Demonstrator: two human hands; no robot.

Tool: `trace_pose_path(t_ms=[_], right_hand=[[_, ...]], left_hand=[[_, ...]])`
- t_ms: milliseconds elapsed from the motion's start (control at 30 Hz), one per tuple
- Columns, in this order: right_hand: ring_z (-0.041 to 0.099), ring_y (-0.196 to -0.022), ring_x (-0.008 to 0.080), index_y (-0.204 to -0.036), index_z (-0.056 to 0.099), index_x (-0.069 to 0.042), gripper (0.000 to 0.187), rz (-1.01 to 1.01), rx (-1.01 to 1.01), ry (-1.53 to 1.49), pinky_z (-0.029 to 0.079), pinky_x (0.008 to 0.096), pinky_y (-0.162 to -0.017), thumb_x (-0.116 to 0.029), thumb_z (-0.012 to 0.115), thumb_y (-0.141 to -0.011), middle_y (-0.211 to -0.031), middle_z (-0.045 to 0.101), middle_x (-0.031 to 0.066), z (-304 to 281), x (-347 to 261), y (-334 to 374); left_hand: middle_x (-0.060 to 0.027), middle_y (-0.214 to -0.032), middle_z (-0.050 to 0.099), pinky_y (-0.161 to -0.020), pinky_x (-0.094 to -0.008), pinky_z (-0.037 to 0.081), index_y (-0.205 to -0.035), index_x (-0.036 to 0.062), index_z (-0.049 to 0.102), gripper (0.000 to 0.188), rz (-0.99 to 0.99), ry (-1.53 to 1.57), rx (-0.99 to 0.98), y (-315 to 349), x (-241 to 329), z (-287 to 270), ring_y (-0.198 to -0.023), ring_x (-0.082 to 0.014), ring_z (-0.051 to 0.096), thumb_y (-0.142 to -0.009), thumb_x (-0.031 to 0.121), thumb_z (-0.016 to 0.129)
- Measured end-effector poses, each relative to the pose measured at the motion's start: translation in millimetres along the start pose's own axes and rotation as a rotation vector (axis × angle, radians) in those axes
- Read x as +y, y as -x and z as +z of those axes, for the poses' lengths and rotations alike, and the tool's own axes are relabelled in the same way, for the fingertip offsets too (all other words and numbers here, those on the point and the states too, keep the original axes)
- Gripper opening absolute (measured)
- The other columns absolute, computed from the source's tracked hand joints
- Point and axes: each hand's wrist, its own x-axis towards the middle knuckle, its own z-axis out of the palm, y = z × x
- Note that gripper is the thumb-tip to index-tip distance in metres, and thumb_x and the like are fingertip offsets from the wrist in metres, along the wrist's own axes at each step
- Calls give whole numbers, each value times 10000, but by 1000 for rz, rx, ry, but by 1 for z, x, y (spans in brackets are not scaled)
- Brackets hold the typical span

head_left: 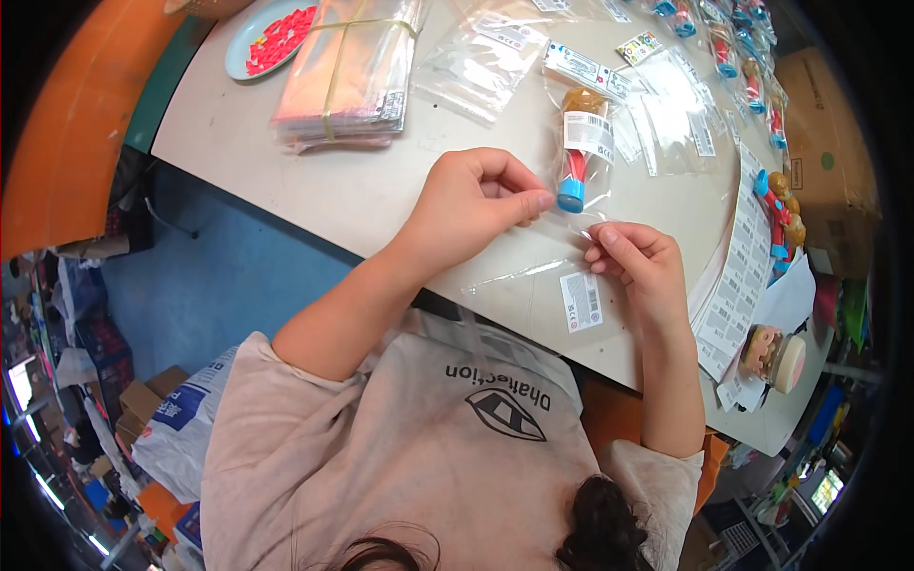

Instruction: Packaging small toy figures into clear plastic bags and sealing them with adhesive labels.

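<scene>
On the table in front of me lies a clear plastic bag. Inside it is a small toy with a golden-brown top, a red stem and a blue base, and a white printed label covers its middle. My left hand pinches the bag's near edge beside the blue base. To the right, my right hand is closed with thumb and fingertips on the same edge. Another clear bag with a white label lies flat below the hands, close to the table's front edge.
A banded stack of clear bags lies left of a blue plate holding red pieces. Flat labelled bags spread behind. Bagged toys line the far right. Label sheets, loose toys and a jar are at right.
</scene>
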Motion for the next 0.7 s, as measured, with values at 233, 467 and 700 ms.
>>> trace_pose_path(t_ms=[233, 467, 700], right_hand=[[649, -696, 120, -891, 655, 23, 98, 79, 99, 8, 548, 223, -649, -73, 651, -871, -841, 683, 110, 4, -7, -2], [668, -708, 137, -1157, 506, 21, 338, 34, 90, -47, 556, 211, -623, -18, 647, -852, -832, 675, 119, 0, -4, -3], [678, -736, 154, -1265, 438, 42, 453, 45, 31, -19, 559, 222, -655, -109, 632, -885, -885, 679, 151, 9, -6, -2]], left_hand=[[-75, -750, 668, -618, -214, 509, -881, -40, 644, 166, -74, 26, -8, -2, -4, -7, -688, -91, 630, -786, 56, 739], [-93, -861, 646, -659, -230, 531, -1111, -48, 524, 393, -72, 145, -51, -4, -2, -7, -742, -122, 645, -782, 9, 731], [-81, -819, 651, -654, -220, 515, -1174, -70, 501, 440, -103, 88, -51, -5, 6, -5, -732, -110, 633, -826, 92, 715]])
